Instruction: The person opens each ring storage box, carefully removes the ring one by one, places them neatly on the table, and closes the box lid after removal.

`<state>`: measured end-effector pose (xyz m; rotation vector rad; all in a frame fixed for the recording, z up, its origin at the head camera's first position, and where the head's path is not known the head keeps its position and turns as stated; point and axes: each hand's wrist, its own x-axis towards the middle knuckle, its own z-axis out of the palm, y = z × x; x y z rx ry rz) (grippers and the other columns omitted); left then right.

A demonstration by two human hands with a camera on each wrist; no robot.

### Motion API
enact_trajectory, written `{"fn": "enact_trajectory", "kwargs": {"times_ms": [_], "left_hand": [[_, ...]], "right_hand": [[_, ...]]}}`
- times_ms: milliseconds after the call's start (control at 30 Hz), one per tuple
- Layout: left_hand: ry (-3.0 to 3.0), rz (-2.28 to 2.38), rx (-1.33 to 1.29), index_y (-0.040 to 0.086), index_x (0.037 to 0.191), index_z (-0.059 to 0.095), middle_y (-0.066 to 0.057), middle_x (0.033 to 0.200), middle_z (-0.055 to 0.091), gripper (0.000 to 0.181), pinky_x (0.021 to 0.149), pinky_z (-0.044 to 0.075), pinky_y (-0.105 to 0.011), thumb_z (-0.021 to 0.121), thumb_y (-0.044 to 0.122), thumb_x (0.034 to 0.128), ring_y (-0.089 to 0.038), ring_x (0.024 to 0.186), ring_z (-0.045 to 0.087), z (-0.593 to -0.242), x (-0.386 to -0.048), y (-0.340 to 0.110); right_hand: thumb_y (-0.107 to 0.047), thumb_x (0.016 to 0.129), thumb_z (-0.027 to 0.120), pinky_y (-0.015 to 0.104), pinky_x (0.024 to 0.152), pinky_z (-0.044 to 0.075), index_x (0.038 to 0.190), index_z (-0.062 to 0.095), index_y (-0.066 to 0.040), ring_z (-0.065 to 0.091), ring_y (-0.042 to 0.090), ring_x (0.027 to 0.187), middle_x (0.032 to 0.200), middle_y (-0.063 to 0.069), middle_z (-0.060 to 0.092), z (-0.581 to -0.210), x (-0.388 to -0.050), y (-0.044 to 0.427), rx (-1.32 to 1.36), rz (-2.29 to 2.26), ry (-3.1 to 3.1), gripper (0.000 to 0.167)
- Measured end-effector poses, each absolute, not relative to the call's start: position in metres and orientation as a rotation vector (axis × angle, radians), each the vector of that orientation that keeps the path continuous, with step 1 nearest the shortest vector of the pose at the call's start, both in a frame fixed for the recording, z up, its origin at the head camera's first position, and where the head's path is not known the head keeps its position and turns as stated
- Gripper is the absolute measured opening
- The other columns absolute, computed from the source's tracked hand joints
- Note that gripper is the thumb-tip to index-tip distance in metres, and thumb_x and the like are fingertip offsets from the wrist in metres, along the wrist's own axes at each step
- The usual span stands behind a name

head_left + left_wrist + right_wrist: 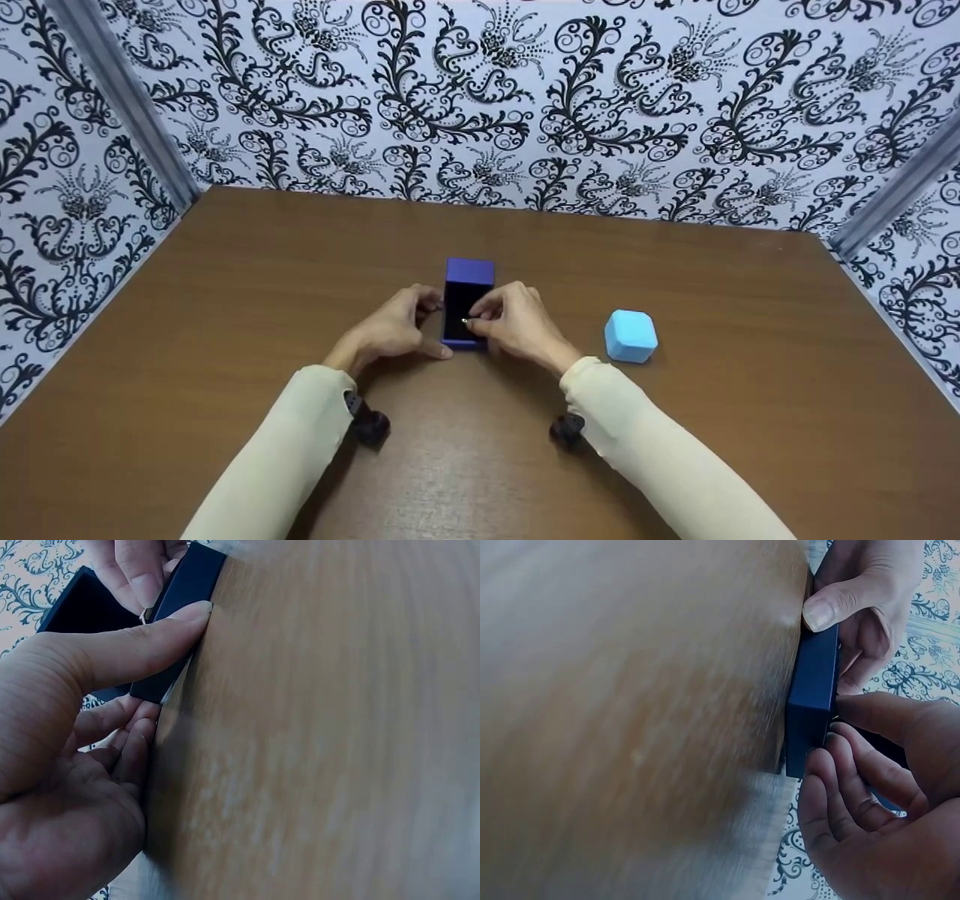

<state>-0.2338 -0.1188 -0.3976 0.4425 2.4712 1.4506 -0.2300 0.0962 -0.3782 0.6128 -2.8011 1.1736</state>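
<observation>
An open blue ring box point(470, 271) with a black inside stands on the table, its lid raised at the back. My left hand point(396, 324) steadies the box from its left, thumb against the front edge and fingers along the side. Between thumb and forefinger, my right hand point(519, 324) pinches a small gold-coloured ring point(144, 616) at the black inside of the box. In the right wrist view the box's blue base point(812, 682) shows, while the fingers mostly hide the ring. How deep the ring sits in the box I cannot tell.
A closed light-blue box point(631, 336) with rounded corners stands on the brown wooden table point(480, 465), right of my right hand. Walls with black-and-white floral paper point(480, 97) rise behind the table and at both sides.
</observation>
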Motion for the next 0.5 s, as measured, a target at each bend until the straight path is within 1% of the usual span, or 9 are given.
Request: {"fn": "enact_trajectory", "kwargs": {"times_ms": [233, 500], "left_hand": [[2.457, 1.473, 0.455, -0.005, 0.131, 0.053, -0.017, 0.127, 0.055, 0.076, 0.108, 0.038, -0.044, 0.093, 0.005, 0.0672, -0.033, 0.121, 0.048, -0.3994, -0.2344, -0.1194], [2.455, 1.487, 0.453, -0.006, 0.130, 0.053, -0.019, 0.127, 0.055, 0.076, 0.109, 0.037, -0.045, 0.093, 0.004, 0.0670, -0.034, 0.121, 0.048, -0.3984, -0.2340, -0.1189]], "right_hand": [[-0.013, 0.084, 0.081, 0.029, 0.067, 0.053, 0.090, 0.081, -0.008, 0.063, 0.008, 0.066, 0.074, -0.003, 0.072, -0.3775, -0.2289, 0.0956, 0.618, 1.166, -2.812, 0.008], [-0.011, 0.085, 0.080, 0.030, 0.066, 0.053, 0.090, 0.081, -0.009, 0.064, 0.008, 0.064, 0.074, -0.003, 0.072, -0.3775, -0.2294, 0.0959, 0.623, 1.165, -2.817, 0.006]]}}
